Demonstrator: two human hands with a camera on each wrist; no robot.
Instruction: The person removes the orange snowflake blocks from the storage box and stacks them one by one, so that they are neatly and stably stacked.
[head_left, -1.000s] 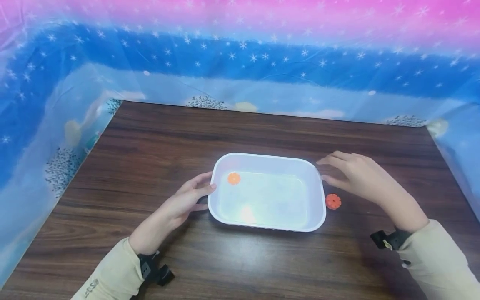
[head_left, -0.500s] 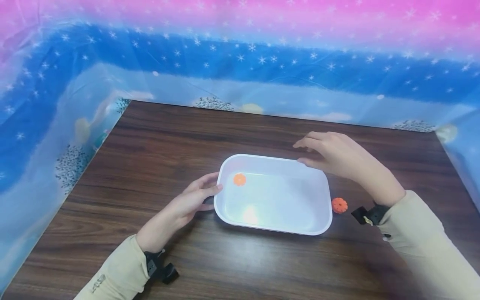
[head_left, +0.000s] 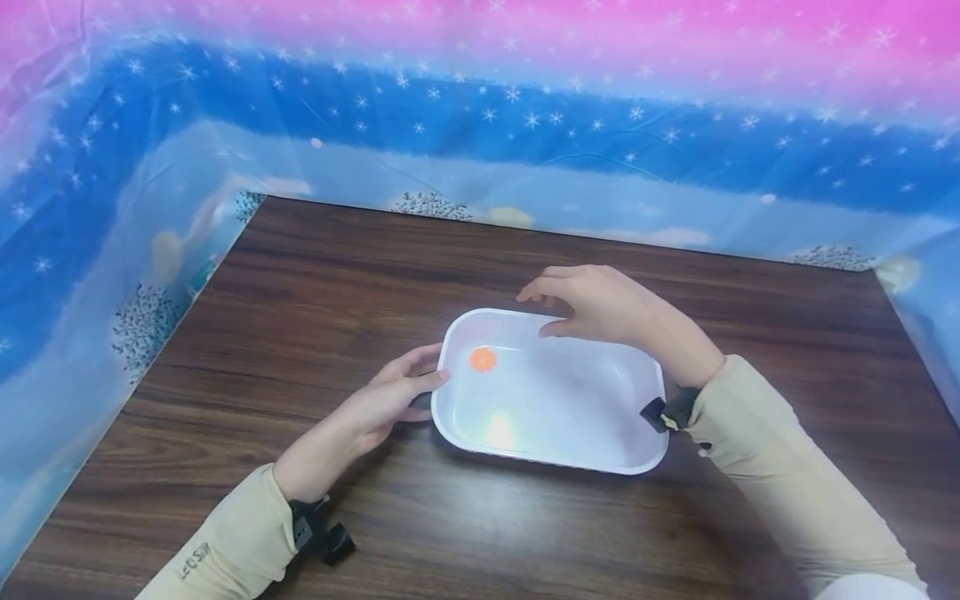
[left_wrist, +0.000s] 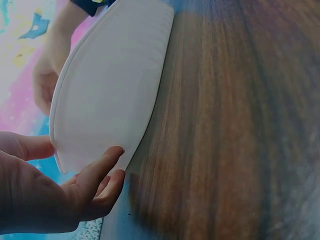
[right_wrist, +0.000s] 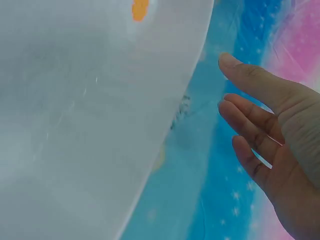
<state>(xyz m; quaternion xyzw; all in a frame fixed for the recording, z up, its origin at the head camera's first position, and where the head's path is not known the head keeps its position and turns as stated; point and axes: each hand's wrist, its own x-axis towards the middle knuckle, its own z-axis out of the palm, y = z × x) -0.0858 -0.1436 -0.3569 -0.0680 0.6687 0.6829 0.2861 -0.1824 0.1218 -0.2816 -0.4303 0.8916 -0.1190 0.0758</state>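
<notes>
My left hand [head_left: 378,404] grips the left end of a white plastic basin [head_left: 555,466], its thumb at the rim and fingers against the outer wall. In the left wrist view, that hand [left_wrist: 65,185] spans the side of the basin [left_wrist: 112,85]. Inside, near the left end, lies a small orange flower-shaped piece [head_left: 483,359]. My right hand [head_left: 600,307] hovers over the far rim, holding nothing. Seen from its own wrist, the right hand [right_wrist: 270,125] has loosely bent, spread fingers apart from the basin's edge. A second orange-red piece is hidden behind the right forearm.
The basin stands on a dark wood-grain table [head_left: 360,283]. A blue and pink cloth [head_left: 450,117] with white snowflakes hangs behind the table and along its sides. Each wrist carries a black camera mount; the left mount [head_left: 318,532] sits close over the table.
My right hand has moved left from beside the basin's right end to over its far rim. Its forearm now covers the orange-red piece on the right. The left hand keeps its hold.
</notes>
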